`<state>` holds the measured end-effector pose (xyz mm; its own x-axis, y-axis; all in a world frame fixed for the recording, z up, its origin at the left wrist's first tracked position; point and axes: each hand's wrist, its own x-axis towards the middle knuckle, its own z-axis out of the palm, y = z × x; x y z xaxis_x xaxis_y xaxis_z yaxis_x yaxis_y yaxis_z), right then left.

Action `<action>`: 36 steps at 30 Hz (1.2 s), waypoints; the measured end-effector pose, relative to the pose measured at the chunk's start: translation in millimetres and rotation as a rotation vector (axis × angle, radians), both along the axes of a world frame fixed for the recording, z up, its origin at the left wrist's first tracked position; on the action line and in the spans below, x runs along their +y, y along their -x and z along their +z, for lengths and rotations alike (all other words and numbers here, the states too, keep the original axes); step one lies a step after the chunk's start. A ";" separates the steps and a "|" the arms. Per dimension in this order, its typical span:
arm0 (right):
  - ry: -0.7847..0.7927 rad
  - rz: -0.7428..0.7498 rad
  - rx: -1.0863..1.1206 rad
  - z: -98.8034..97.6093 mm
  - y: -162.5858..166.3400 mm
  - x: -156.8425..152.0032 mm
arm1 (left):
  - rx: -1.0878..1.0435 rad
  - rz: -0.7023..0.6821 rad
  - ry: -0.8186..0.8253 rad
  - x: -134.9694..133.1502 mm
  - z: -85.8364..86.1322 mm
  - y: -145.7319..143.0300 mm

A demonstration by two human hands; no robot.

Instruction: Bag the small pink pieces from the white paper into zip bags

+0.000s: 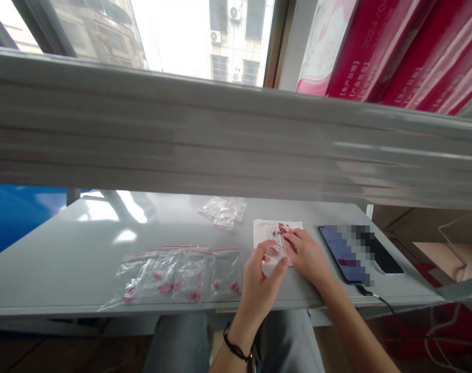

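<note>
Hands at the near edge of a grey table [65,269], working a small clear bag [273,257] beside pink beads [281,228].

Left hand [259,282] pinches the small clear bag between thumb and fingers, just in from the table's front edge; right hand [306,254] has its fingertips pressed together at the bag's mouth, touching it, with the pink beads lying just beyond on a white tissue [265,231]. Filled zip bags [177,274] lie in an overlapping row to the left, close to the front edge, and a few empty bags [223,211] sit farther back. A phone [347,252] with a cable lies near the right hand, toward the table's right edge. Bare tabletop stretches wide to the left and behind the row; a blurred grey bar crosses above.
</note>
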<state>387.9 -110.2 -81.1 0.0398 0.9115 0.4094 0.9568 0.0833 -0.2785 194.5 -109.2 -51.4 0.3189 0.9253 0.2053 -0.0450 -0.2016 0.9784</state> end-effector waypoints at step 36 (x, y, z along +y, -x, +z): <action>0.008 -0.003 -0.003 4.5 -2.4 13.4 | 0.076 0.040 -0.019 -4.2 -7.6 -1.2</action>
<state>390.2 -96.7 -76.6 0.0417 0.9146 0.4023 0.9578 0.0780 -0.2766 195.8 -113.4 -59.1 0.2970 0.9338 0.1995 0.0378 -0.2203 0.9747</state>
